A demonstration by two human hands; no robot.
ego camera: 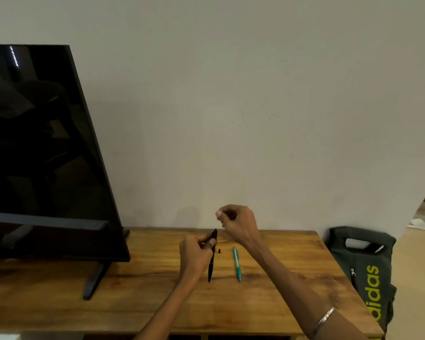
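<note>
Head view: we are looking down at a wooden tabletop (280,278) set against a pale wall (255,119).
Left hand: our left hand (196,253) is curling thumb and fingers round the upper part of the black pen (211,266), gripping it.
Right hand: our right hand (238,224) is hovering above the far edge, fingers curled in with the thumb tip against them. We are not able to tell whether it is pinching some small part or nothing.
Pen's place: the black pen is sitting near the far edge, about midway along it. Whether its lower tip is touching the wood we are not able to tell.
Axis: its long axis is running from far edge to near edge, the narrow tip pointing toward us and the thicker end toward the wall, leaning slightly to the right edge.
Handling: we are judging it light, stiff and smooth, apt to roll or slip. Gripping the thick barrel, as the left hand is doing, is keeping both ends free for the other hand.
Loose bit: a small black piece (219,251) is lying on the wood just beside the pen, easy to lose.
Nearby: a teal pen (237,263) is lying roughly parallel, toward the right edge. A dark screen (47,155) is standing at the left, and a grey bag (368,266) is leaning past the right edge.
</note>
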